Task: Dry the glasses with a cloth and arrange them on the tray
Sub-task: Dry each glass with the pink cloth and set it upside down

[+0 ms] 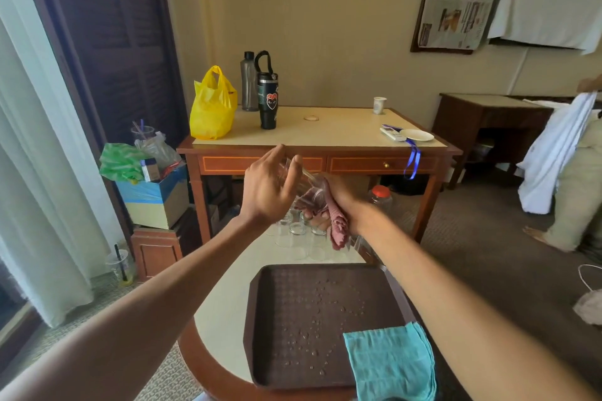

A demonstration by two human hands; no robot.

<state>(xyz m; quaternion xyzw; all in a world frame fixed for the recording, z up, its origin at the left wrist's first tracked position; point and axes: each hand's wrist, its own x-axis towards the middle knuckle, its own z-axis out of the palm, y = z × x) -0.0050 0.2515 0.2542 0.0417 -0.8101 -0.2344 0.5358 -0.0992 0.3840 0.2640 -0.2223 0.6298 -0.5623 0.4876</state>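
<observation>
While left hand [268, 189] grips glass [301, 176], right hand [338, 194] clutches pink cloth [337, 226], tray [277, 352] holding droplets [321, 303]

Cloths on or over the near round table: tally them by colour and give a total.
Pink cloth: 1, in the right hand, at the glass the left hand holds.
Teal cloth: 1, over the tray's near right corner.
Total: 2

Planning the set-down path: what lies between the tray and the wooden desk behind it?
A cluster of clear glasses stands on the pale table there, just past the far edge of the tray, in the head view.
</observation>
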